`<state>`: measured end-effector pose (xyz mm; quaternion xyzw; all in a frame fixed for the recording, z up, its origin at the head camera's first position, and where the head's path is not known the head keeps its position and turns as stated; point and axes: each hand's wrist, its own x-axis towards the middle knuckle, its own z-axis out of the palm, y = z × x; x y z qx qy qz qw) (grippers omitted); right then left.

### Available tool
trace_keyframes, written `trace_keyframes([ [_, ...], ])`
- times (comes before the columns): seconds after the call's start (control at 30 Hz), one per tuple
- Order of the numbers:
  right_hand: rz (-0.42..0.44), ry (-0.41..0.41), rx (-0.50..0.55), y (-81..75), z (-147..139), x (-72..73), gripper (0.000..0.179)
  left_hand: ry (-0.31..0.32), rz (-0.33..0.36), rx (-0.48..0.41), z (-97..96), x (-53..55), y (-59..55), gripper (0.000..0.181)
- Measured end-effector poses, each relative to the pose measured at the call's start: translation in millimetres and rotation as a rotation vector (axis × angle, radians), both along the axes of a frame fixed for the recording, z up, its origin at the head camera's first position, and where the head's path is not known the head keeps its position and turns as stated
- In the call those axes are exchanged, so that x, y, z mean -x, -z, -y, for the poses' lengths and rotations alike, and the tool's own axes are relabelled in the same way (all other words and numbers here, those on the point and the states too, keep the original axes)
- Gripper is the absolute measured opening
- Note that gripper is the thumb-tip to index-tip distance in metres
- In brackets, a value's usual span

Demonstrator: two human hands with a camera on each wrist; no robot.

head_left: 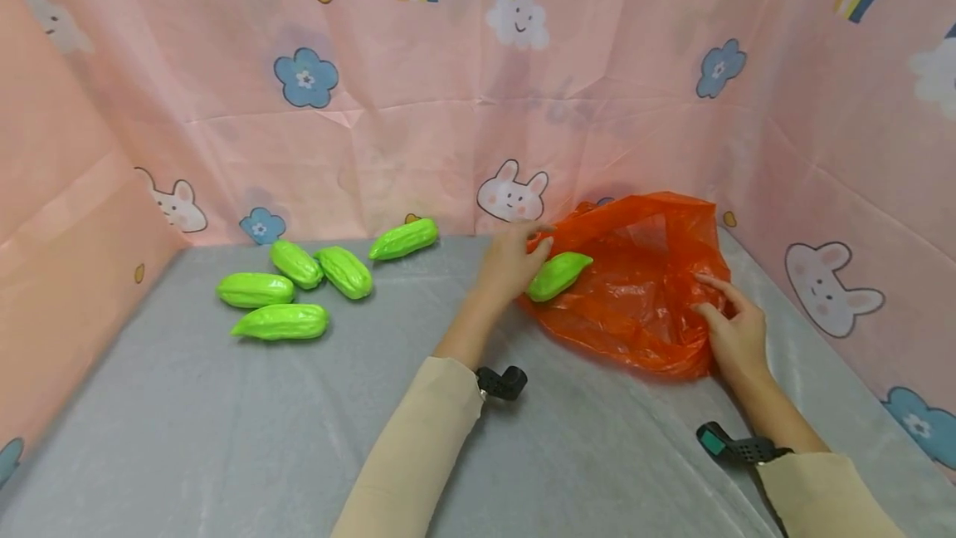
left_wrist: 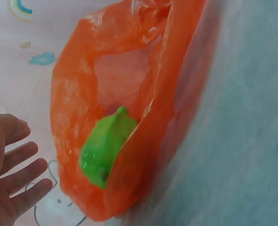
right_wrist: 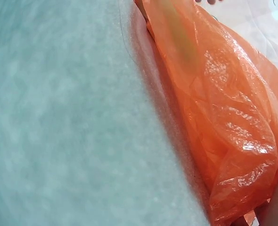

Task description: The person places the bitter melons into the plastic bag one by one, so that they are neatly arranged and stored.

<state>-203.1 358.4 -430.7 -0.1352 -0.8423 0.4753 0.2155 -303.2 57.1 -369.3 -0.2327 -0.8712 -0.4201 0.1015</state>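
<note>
An orange-red plastic bag lies with its mouth spread wide. Inside its left edge rests a green, ridged bitter melon, seen end-on in the left wrist view as a bitter melon within the bag's opening. My left hand is beside the bag's left rim. Its fingers are apart and hold nothing in the left wrist view. My right hand holds the bag's right side between thumb and fingers. In the right wrist view the bag hides most of those fingers.
Several more bitter melons lie on the grey cloth at the left, one bitter melon apart near the back. A pink patterned curtain stands behind and at both sides. Each wrist wears a black strap.
</note>
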Motion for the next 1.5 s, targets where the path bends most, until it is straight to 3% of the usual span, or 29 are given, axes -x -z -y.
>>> trace_keyframes([
  [0.4,0.006,-0.017,0.002,-0.9,4,2.5,0.041,-0.163,-0.002,-0.066,32.6,16.7,5.1,0.028],
  [0.6,0.003,-0.031,0.013,-1.2,6,2.4,0.041,-0.224,0.003,-0.157,51.1,20.6,4.9,0.028],
  [0.7,0.012,-0.043,0.021,-1.0,5,1.3,0.042,-0.234,-0.015,-0.184,57.4,22.3,7.8,0.027],
  [0.9,0.021,-0.038,0.004,-1.7,1,-2.1,0.042,-0.255,-0.029,-0.148,63.4,27.6,23.6,0.028],
  [1.0,0.014,-0.035,0.003,-1.4,1,-2.2,0.042,-0.282,-0.025,-0.186,67.5,28.4,27.1,0.029],
  [1.27,0.023,-0.032,0.006,0.0,0,-0.4,0.043,-0.355,-0.006,-0.248,83.4,29.5,25.6,0.03],
  [1.5,0.032,-0.046,0.023,-0.3,-1,-1.2,0.043,-0.351,-0.034,-0.354,89.6,32.0,23.1,0.029],
])
